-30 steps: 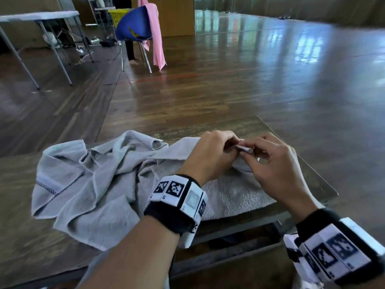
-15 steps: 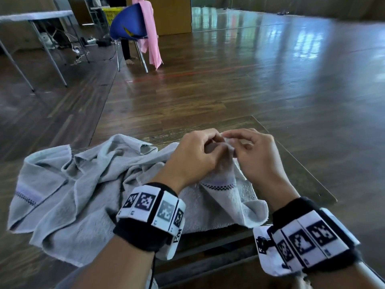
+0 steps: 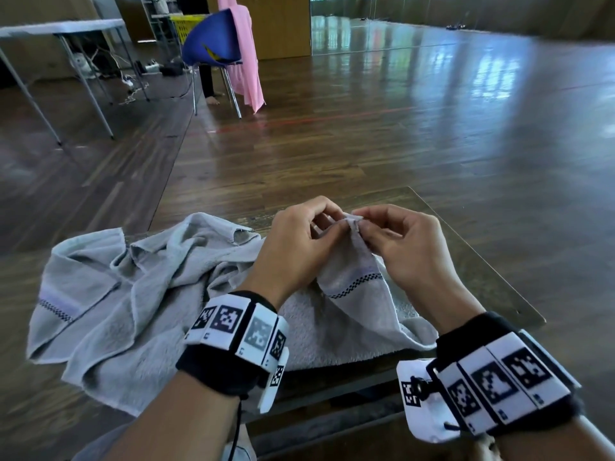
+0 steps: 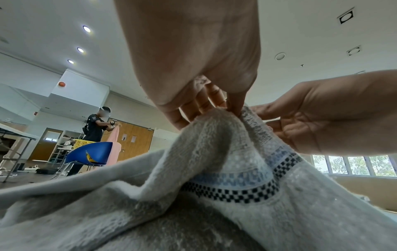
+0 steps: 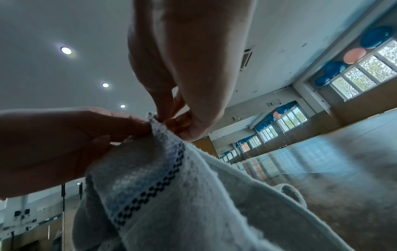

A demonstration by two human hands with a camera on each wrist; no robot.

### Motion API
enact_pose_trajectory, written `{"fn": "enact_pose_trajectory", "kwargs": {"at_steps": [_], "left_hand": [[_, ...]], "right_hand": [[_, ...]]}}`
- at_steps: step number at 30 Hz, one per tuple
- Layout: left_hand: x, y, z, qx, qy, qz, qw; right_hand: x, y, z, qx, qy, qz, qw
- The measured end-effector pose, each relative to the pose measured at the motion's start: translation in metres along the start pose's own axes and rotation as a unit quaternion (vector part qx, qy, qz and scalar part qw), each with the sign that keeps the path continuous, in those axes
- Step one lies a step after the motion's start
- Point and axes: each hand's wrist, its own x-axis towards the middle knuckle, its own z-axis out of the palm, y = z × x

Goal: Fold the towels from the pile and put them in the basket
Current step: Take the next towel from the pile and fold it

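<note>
Grey towel (image 3: 133, 311) corner's up off the wooden table (image 3: 472, 261) now; my left hand (image 3: 299, 247) & right hand (image 3: 406, 247) both pinch it. Folding barely begun imo.

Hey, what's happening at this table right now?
A person is starting on a grey towel that lies crumpled on a wooden table. The left hand and right hand both pinch one corner of it and hold that corner raised above the table, close together. The rest of the towel is unfolded, and no basket shows beside it.
</note>
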Motion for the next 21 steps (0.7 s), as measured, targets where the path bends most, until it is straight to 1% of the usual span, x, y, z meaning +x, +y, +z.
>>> {"fn": "enact_pose_trajectory", "kwargs": {"at_steps": [4,8,12,16,21], "left_hand": [[0.0,0.0,0.0,-0.001,0.012,0.009,1.0],[0.004,0.0,-0.002,0.036,0.025,0.032,0.999],[0.005,-0.003,0.0,0.028,0.02,0.037,0.999],[0.006,-0.005,0.005,0.002,0.024,0.041,0.999],[0.008,-0.009,0.007,0.008,0.043,0.043,0.998]], "right_hand": [[0.001,-0.001,-0.001,-0.014,-0.003,-0.003,1.0],[0.003,-0.001,-0.004,-0.039,0.032,-0.033,0.998],[0.004,0.0,-0.007,-0.07,0.036,-0.046,0.996],[0.002,0.001,-0.008,-0.062,0.04,-0.046,0.996],[0.002,0.0,-0.01,-0.045,0.037,-0.037,0.998]]}}
